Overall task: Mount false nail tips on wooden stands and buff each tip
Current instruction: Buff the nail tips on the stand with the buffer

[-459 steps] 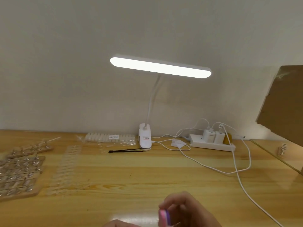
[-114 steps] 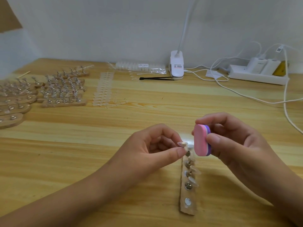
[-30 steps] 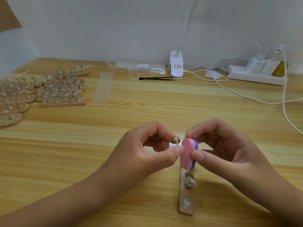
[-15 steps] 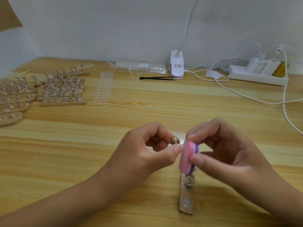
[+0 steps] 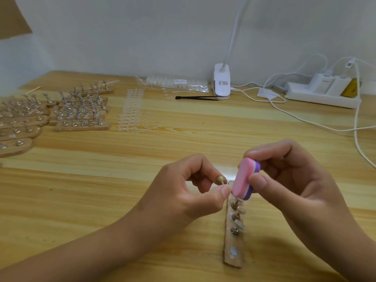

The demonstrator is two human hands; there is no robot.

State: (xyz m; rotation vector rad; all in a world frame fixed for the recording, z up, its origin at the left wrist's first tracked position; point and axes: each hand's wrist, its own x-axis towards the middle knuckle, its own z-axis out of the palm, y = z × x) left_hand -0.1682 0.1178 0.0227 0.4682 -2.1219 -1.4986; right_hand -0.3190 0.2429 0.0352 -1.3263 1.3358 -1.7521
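Observation:
My left hand (image 5: pixel 189 188) pinches a small brass-coloured nail holder (image 5: pixel 220 180) between thumb and fingers; the nail tip on it is mostly hidden behind my thumb. My right hand (image 5: pixel 289 180) grips a pink and purple oval buffer block (image 5: pixel 245 179), its pink face against the tip beside my left thumb. Below both hands a narrow wooden stand (image 5: pixel 234 233) lies on the table, with several metal holders carrying clear nail tips and one bare metal disc near its close end.
Many wooden stands with mounted tips (image 5: pixel 79 110) fill the far left. Strips of clear nail tips (image 5: pixel 131 110), a bag of tips (image 5: pixel 175 83), black tweezers (image 5: pixel 195 97), the lamp clamp (image 5: pixel 222 83), a power strip (image 5: pixel 323 92) and white cables (image 5: pixel 305 121) lie along the back.
The buffer block has slid up along the tip compared with half a second ago; it keeps moving up and down against the held tip. My left hand stays in place.

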